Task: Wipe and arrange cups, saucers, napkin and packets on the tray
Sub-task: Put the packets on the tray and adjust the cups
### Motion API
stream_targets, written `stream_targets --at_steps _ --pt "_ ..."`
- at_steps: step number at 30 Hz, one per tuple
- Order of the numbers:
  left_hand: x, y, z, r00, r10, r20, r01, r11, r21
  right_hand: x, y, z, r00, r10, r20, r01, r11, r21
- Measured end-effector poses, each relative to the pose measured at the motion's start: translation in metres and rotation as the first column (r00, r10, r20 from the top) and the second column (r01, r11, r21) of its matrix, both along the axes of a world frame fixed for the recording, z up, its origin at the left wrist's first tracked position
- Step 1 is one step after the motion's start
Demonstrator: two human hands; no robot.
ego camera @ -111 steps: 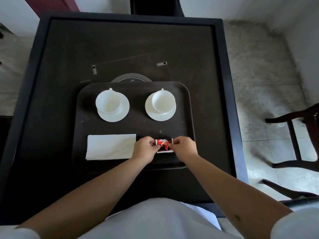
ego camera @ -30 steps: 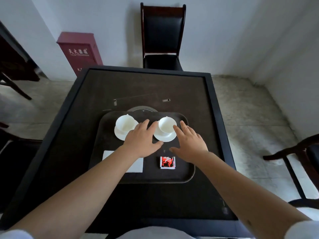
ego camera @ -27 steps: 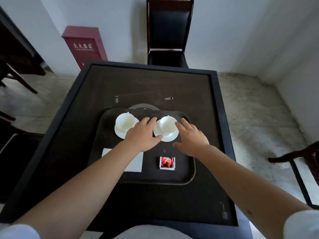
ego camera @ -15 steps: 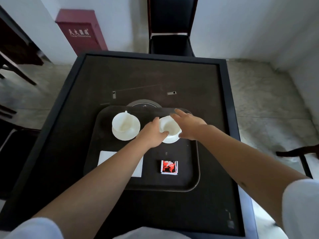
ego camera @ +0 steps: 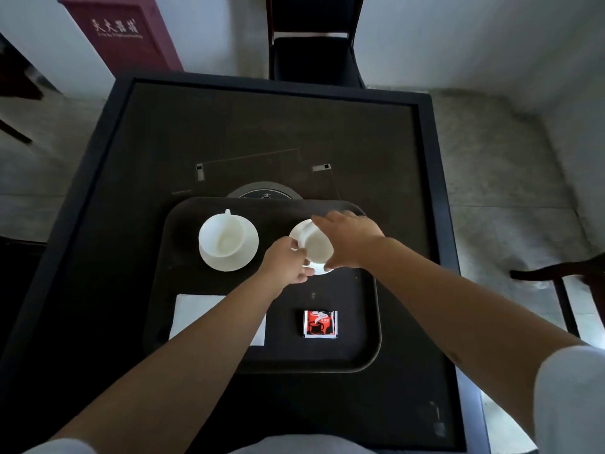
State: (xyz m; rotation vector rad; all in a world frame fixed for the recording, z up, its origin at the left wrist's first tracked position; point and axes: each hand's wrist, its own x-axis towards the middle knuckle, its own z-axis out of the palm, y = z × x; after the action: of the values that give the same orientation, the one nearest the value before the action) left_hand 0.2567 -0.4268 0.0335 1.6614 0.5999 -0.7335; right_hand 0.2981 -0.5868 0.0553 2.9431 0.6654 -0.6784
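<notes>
1. A dark tray (ego camera: 370,322) sits on a dark square table (ego camera: 163,132), and both bare hands work over its far right part.
2. The right hand (ego camera: 352,242) grips the right cup (ego camera: 316,245), a white one, from above and from the right side. Its thumb lies at the near edge of the cup and its fingers curl round the far side, so the hand is closed on the cup.
3. That cup is tilted, with its mouth turned toward the left, and it sits above the right saucer (ego camera: 319,268), of which only a white sliver shows below the cup and the hand.
4. The left hand (ego camera: 288,265) is just to the left of the cup, with its fingertips at the cup's rim and at the saucer's near left edge. Whether it pinches the saucer or merely touches it cannot be told.
5. The left cup (ego camera: 222,239) stands upright on the left saucer (ego camera: 250,249) at the tray's far left, well apart from both hands, its handle pointing away.
6. A white napkin (ego camera: 193,312) lies flat at the tray's near left, partly hidden by the left forearm.
7. A red packet (ego camera: 320,328) with a cup picture lies flat at the tray's near right, between the two forearms and touched by neither.
8. Beyond the table stands a dark chair (ego camera: 314,57), and a red cabinet (ego camera: 124,31) stands at the far left.
</notes>
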Motion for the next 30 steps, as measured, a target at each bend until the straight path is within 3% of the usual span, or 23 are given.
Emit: stream_targets --at_steps 4,9,12,18,21,26,30 --pt "-0.001 0.004 0.001 0.995 -0.065 0.071 0.069 0.996 -0.056 -0.013 0.008 -0.003 0.988 -0.141 0.066 0.136 0.988 0.067" --pt "0.005 0.006 0.001 0.992 0.098 0.081 -0.098 0.995 0.004 -0.007 -0.001 0.003 0.944 -0.315 -0.094 0.325 0.938 0.124" --pt "0.008 0.007 -0.001 0.984 0.138 0.109 -0.145 0.988 0.056 -0.002 -0.008 0.001 0.862 -0.469 -0.194 0.506 0.818 0.274" --pt "0.007 0.01 -0.002 0.975 -0.052 0.215 0.047 0.999 0.028 -0.011 -0.006 -0.009 0.749 -0.52 -0.41 0.651 0.691 0.314" --pt "0.008 0.009 -0.003 0.973 -0.041 0.228 0.023 0.996 0.081 -0.014 -0.005 -0.014 0.589 -0.581 -0.562 0.803 0.496 0.329" --pt "0.006 0.009 -0.01 0.963 0.017 0.271 -0.056 0.989 0.137 -0.017 -0.016 -0.02 0.505 -0.644 -0.574 0.862 0.354 0.362" --pt "0.004 0.01 -0.007 0.93 -0.132 0.342 0.074 0.981 0.177 -0.021 -0.016 -0.021 0.433 -0.606 -0.667 0.901 0.265 0.344"
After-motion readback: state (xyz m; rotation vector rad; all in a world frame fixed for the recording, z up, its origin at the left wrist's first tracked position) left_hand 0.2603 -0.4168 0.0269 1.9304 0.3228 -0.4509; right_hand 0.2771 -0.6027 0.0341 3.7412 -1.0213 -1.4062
